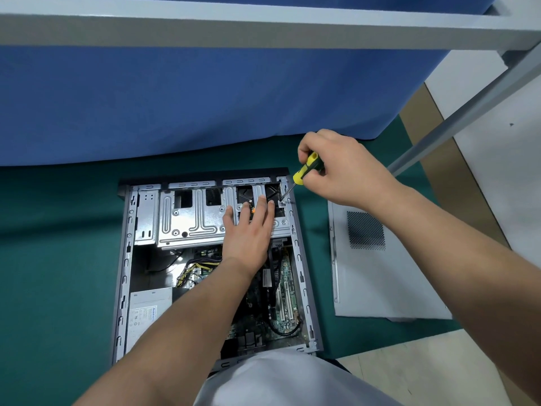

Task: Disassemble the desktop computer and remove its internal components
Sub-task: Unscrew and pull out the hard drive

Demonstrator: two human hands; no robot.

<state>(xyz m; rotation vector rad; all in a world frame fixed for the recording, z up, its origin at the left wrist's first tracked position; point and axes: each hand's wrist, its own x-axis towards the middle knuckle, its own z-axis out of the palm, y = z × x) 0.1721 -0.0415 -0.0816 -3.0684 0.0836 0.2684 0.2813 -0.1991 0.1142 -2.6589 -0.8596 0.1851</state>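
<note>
On the green mat (58, 259), an opened desktop computer case (124, 276) lies on its side, its interior facing up. Fingers of the left hand (248, 230) are straight and slightly spread, pressing flat on the silver drive cage (190, 215) at the case's far end; the fingertips reach a black fan opening and a small orange clip. That forearm stretches diagonally over the green motherboard (285, 291). Curled tight, the right hand (342, 171) grips the yellow-and-black handle of a screwdriver (306, 168), fingers wrapped round it and the thumb across. Its thin metal shaft slants down to a screw (282, 203) on the cage's far right corner, just beside the left fingertips. The right wrist is raised and bent, the arm coming in from the right. Stamped ribs and round holes mark the cage's sheet metal. Yellow and black cables (193, 266) bunch near a grey power supply (149, 309). A pale side panel (380, 282) with a perforated vent lies flat, apart to the right.
</note>
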